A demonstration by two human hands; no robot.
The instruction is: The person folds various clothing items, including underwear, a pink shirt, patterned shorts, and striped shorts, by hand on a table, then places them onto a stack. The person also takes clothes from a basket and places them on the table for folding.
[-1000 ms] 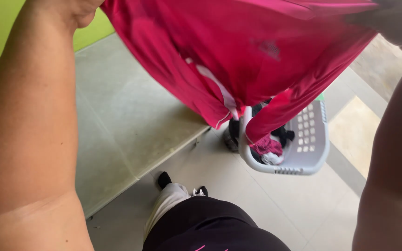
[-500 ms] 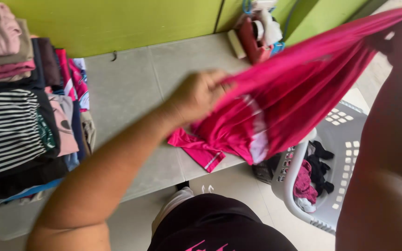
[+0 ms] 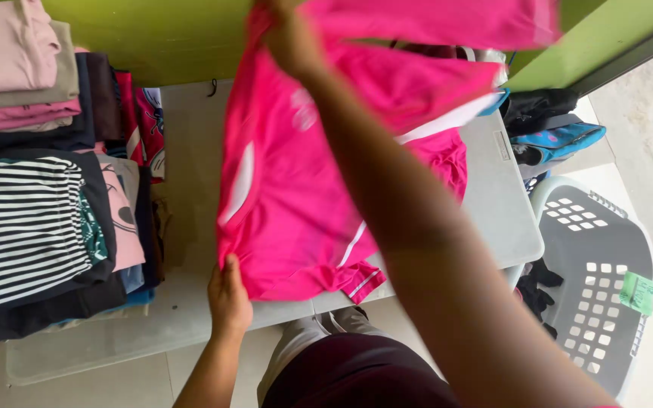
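- Since half a second ago, the pink shirt (image 3: 296,204) has gone from a bunched sling stretched sideways to a sheet hanging open over the table (image 3: 190,317), and both hands have shifted along it.
- The left hand (image 3: 228,296) is now low, by the table's near edge, fingers closed on the shirt's lower left corner, with the forearm rising from the bottom of the view.
- The right hand (image 3: 290,38) is lifted high at the top of the view, arm stretched out and up across the frame, closed on the shirt's upper edge; part of the cloth folds over to the right above the arm.
- The shirt's lower hem, with white trim, lies on the table near its front edge, while the rest hangs in the air above the middle.
- Stacks of folded clothes (image 3: 32,189) fill the table's left end, a striped piece topmost in front.
- A grey laundry basket (image 3: 606,287) stands on the floor past the table's right edge, with dark clothes beside it.
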